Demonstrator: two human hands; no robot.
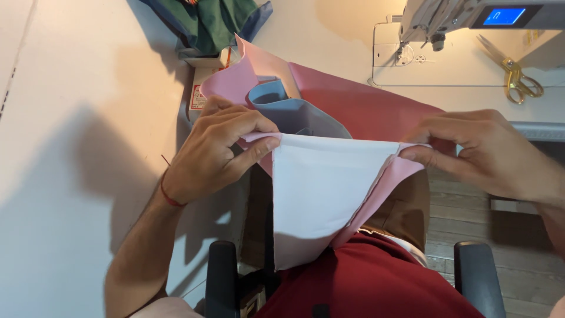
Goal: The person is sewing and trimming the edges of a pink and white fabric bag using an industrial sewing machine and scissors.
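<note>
The left hand (215, 147) pinches the upper left corner of a pink fabric piece (385, 182) with a white lining panel (318, 188), its fingers (259, 147) pressed together on the folded edge, thumb underneath and the other fingers curled over the top. The right hand (482, 150) grips the upper right corner the same way, fingers closed tight on the edge, so the top hem runs taut between the two hands. The fabric hangs down from that line toward the person's lap, above a dark red garment (376, 282). Behind the held edge, more pink cloth and a light blue piece (297, 112) lie bunched on the pale surface (88, 88). Farther right on the surface sit a white sewing machine (447, 23) and gold-handled scissors (518, 79), well apart from both hands.
</note>
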